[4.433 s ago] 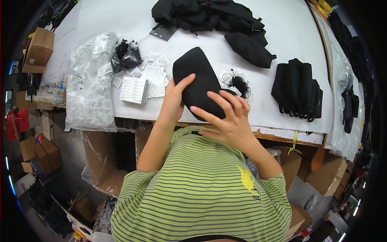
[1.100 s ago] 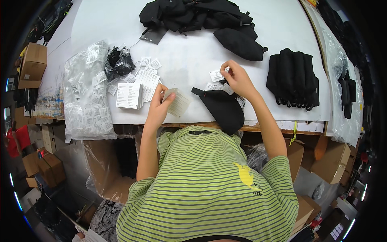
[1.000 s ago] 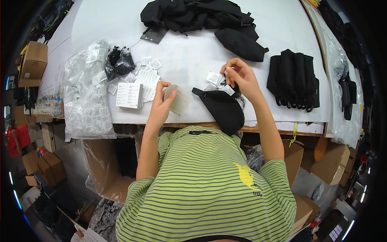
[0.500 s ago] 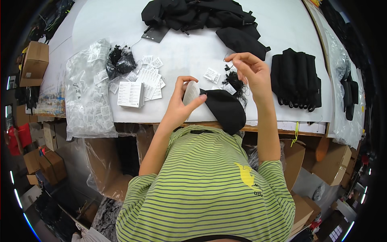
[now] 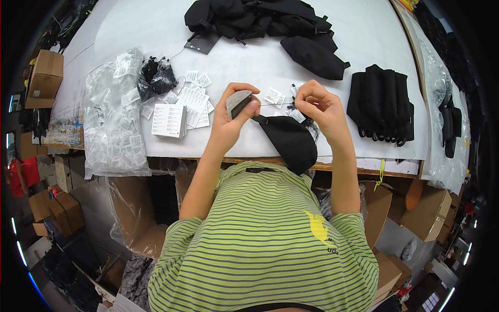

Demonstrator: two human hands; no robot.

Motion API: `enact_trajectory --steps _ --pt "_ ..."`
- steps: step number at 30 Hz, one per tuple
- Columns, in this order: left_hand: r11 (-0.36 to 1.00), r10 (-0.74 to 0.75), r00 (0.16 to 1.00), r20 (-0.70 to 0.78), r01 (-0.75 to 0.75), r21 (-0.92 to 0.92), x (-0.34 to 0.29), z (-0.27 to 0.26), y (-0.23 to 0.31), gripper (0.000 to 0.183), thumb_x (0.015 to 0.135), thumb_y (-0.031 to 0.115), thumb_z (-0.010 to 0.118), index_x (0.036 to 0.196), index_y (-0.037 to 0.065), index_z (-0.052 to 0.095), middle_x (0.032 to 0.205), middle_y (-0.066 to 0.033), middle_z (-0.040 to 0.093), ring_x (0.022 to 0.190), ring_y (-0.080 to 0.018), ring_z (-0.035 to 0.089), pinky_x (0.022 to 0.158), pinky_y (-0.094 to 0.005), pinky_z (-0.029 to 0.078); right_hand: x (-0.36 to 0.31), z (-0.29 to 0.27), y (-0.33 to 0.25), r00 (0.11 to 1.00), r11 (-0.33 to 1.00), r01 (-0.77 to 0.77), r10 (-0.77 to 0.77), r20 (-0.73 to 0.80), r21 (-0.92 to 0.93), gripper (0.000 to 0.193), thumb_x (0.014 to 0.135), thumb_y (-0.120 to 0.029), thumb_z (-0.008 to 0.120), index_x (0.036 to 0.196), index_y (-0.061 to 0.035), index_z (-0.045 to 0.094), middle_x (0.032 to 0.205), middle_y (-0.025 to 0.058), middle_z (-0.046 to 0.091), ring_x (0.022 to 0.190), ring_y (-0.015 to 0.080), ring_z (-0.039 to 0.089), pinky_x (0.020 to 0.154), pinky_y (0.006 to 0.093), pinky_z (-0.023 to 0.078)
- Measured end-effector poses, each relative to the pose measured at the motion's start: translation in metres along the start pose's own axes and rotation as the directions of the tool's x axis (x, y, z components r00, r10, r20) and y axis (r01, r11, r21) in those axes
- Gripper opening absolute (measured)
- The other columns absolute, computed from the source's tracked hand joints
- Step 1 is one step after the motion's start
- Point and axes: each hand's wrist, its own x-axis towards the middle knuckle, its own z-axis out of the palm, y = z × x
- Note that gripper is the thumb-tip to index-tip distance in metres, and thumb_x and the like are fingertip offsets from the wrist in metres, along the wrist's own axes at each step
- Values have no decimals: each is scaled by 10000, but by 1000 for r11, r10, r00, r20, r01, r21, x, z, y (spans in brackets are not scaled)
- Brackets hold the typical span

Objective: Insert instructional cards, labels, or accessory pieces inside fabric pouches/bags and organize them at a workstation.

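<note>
My left hand (image 5: 227, 126) is closed on a bent card tag (image 5: 236, 104), white on one side and dark on another. Between my two hands a thin dark string (image 5: 273, 105) is drawn nearly straight. Its far end runs to the pinched fingers of my right hand (image 5: 323, 106). Just below, a flat black fabric pouch (image 5: 288, 141) hangs over the table's front edge against my shirt, its upper corner next to my left fingertips. Under my right hand lie small white labels (image 5: 273, 95) and a tangle of black strings (image 5: 313, 127), partly hidden.
A stack of white printed cards (image 5: 168, 120), loose labels (image 5: 195, 106), bagged black strings (image 5: 156, 78) and a clear plastic bag (image 5: 117, 125) lie to the left. Black pouches (image 5: 254, 18) are heaped at the back. Folded black pieces (image 5: 379, 104) stand in a row at right.
My right hand has come down, its fingers now pinched on the string, which is pulled taut. My left hand has moved slightly up and left, turning the tag so its dark side shows.
</note>
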Motion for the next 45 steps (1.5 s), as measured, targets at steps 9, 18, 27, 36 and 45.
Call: enact_trajectory --steps 9,18,27,36,45 --pt "982 35 994 -107 -15 187 -14 -30 11 166 887 53 592 1036 28 524 776 -23 551 726 -94 529 676 -216 422 -24 -30 32 987 967 -161 160 -19 -200 69 788 -78 664 805 -20 632 851 -23 547 612 28 435 565 174 339" --pt "864 -58 994 96 2 503 -14 6 22 169 881 19 574 1043 38 532 885 -41 570 822 -107 542 788 -242 434 -17 53 28 951 918 -271 209 227 291 279 925 -182 558 1153 -37 489 765 21 578 627 56 494 574 214 417" --pt "906 -189 981 51 153 395 -20 2 10 244 874 47 596 1083 47 471 879 -55 563 808 -123 535 768 -259 442 -24 47 20 977 957 -182 201 66 -226 115 838 -132 655 842 -21 622 593 -88 374 545 12 284 497 207 224" --pt "985 -86 996 -26 89 146 -26 12 3 177 845 61 613 932 17 465 1013 -62 560 844 -111 537 776 -247 435 -32 50 14 986 961 -20 -28 -167 -277 105 769 -99 697 813 -18 647 495 -68 272 470 20 220 447 230 182" --pt "919 77 996 -43 -54 391 -28 13 5 119 806 1 658 812 3 540 895 -33 551 781 -67 512 673 -197 398 -33 59 15 914 860 176 -323 -245 -479 106 747 -96 719 807 -50 645 479 -26 332 432 52 294 420 224 236"
